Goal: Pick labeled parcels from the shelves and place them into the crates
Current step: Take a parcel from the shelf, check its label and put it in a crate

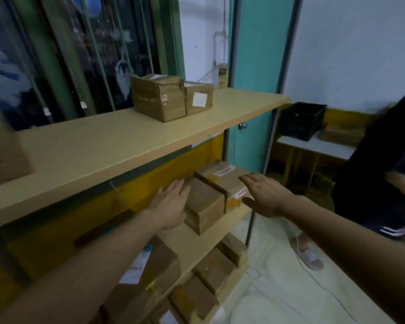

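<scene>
Brown parcels (pixel 204 204) on tan shelves (pixel 117 146), yellow back panel (pixel 56 239), black crate (pixel 302 120), teal door (pixel 255 66)

The light is dim and cool, with a bluish cast; the pale wall (pixel 348 54) at the upper right is the brightest area. The dark glass (pixel 56 54) at the upper left carries faint reflections. Shadow fills the space under the top shelf (pixel 103 146). Blur smears the box (pixel 5 155) at the left edge and the person (pixel 384 171) at the right edge. Straight shelf edges bow toward the frame corners.

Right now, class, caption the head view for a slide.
Open left hand and right hand reach toward taped parcels on the middle shelf.
</scene>
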Available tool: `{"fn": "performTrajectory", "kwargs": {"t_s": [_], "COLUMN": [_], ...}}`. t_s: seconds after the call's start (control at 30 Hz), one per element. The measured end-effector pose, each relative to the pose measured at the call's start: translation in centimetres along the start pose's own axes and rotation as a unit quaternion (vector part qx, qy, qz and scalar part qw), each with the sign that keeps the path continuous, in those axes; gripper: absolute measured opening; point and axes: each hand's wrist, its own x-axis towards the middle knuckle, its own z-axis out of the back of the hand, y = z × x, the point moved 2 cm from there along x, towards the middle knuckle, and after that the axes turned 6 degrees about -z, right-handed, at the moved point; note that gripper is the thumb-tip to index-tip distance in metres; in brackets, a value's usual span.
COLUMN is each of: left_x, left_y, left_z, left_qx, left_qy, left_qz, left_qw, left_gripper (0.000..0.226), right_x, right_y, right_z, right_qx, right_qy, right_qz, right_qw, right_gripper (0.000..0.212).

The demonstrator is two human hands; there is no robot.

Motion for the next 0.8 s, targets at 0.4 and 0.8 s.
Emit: {"fn": "performTrajectory", "kwargs": {"t_s": [0.4,0.8], "left_x": [10.5,14.3], "left_y": [-0.2,-2.5], "left_z": [-6.7,-16.5], "left_qx": [-0.091,-0.428], "left_qy": [0.01,0.018], "left_qz": [0.249,0.385], "left_qw": [0.964,0.818], "left_gripper": [0.058,0.089], "right_x": [19.5,24.3], "right_y": [-5.3,-0.8], "right_z": [-9.6,-17.1], "right_qx": [0.044,0.19], "right_qy": [0.079,0.172], "right_qz": [0.15,0.149], "right_qw": [0.985,0.955], "right_gripper": [0.067,0.04]}}
